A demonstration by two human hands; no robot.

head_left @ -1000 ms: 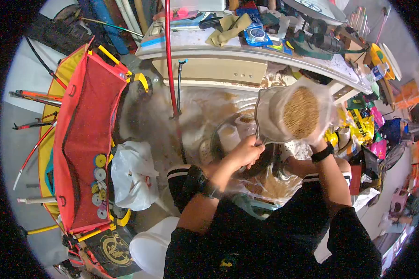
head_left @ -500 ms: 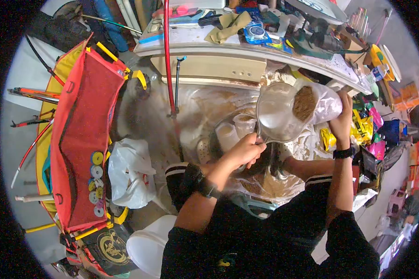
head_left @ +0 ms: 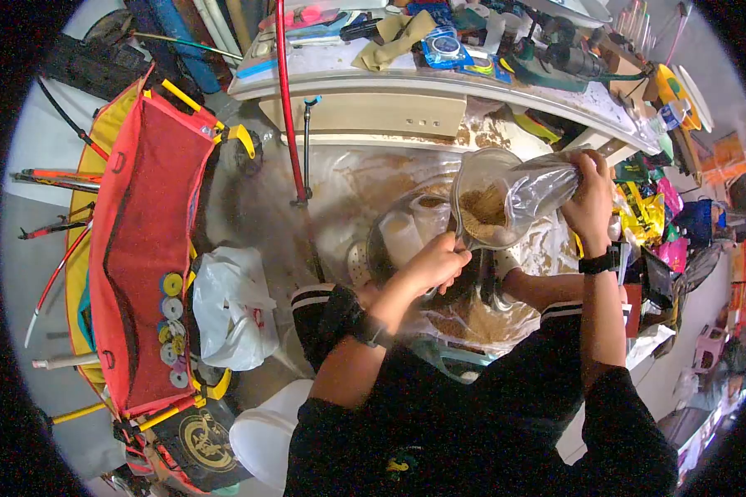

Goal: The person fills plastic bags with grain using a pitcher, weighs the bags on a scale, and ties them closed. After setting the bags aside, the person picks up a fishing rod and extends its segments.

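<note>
My left hand (head_left: 435, 263) is closed round the handle of a wide, pale, see-through jug (head_left: 471, 174), which is tilted with its mouth facing me. Brown granules (head_left: 482, 214) lie inside it. On the right, my right hand (head_left: 588, 195) grips the bunched end of a clear plastic bag (head_left: 540, 189). The bag's mouth points down into the jug, and little of its contents shows. Beneath my left hand, white plastic cups (head_left: 401, 238) stand in a dark round basin, partly hidden by the hand and jug.
Brown-smeared plastic sheeting (head_left: 373, 170) covers the floor. At left are a red fabric bag on a yellow frame (head_left: 145, 265), a white plastic bag (head_left: 234, 311) and a white bucket (head_left: 261, 439). A cluttered workbench (head_left: 331, 83) runs along the top, with a red pole (head_left: 288, 108) before it.
My right hand has tipped the plastic bag further over, and the brown granules have passed from the bag into the jug. My left hand stays on the handle. The view has shifted slightly.
</note>
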